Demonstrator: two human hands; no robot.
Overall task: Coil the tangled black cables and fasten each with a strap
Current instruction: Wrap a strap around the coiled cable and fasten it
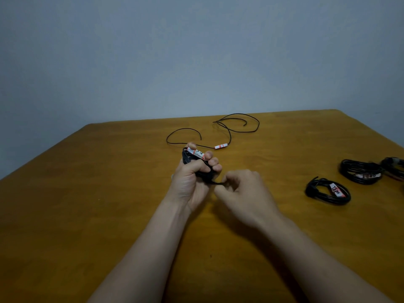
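Observation:
My left hand [193, 178] grips a small coil of black cable [188, 158] that carries a white label with red marks [196, 153]. Just to its right, my right hand [240, 191] pinches a thin black strap end [216, 183] that sticks out from the coil. Both hands are held above the middle of the wooden table [87, 193]. A loose black cable [229, 132] with its own white and red label [220, 146] lies uncoiled behind my hands.
Two coiled black cables with white labels lie at the right, one nearer [328, 191] and one farther [360, 172]. Another dark bundle [393, 166] is cut off by the right frame edge. A plain wall stands behind the table.

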